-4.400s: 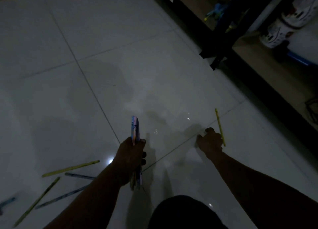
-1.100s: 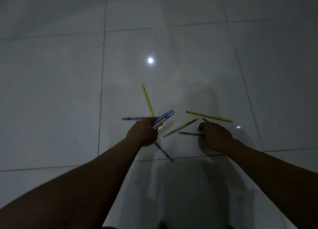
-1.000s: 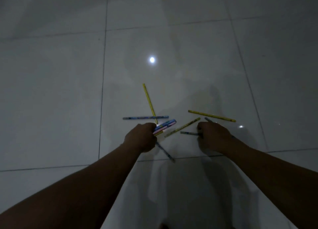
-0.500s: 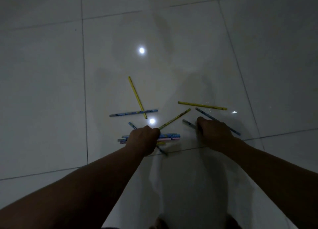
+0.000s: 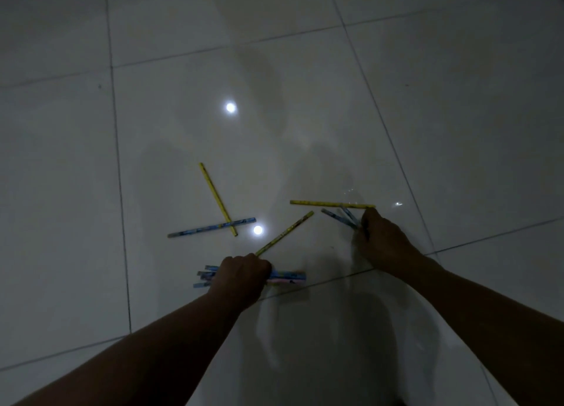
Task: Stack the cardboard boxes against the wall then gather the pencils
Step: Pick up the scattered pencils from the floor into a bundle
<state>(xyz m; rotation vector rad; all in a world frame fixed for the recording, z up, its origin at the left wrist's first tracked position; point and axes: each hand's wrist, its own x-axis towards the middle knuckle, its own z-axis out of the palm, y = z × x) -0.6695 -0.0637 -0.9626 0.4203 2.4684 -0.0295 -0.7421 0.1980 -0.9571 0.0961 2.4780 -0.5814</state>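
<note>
My left hand (image 5: 242, 272) grips a bundle of blue and pink pencils (image 5: 287, 277), lying level just above the dim tiled floor. My right hand (image 5: 380, 240) pinches a few blue pencils (image 5: 338, 217) that fan out to the upper left. Loose on the floor lie a yellow pencil (image 5: 329, 204) beside my right hand, a slanted yellow pencil (image 5: 287, 232) between my hands, and a yellow pencil (image 5: 217, 197) crossed over a blue pencil (image 5: 210, 228) further left. No cardboard boxes are in view.
Glossy white floor tiles (image 5: 457, 100) fill the view, with two bright light reflections (image 5: 231, 107). My shadow falls across the lower middle.
My right hand has lifted a few blue pencils off the floor and shifted right. My left hand has stayed low with its bundle held level.
</note>
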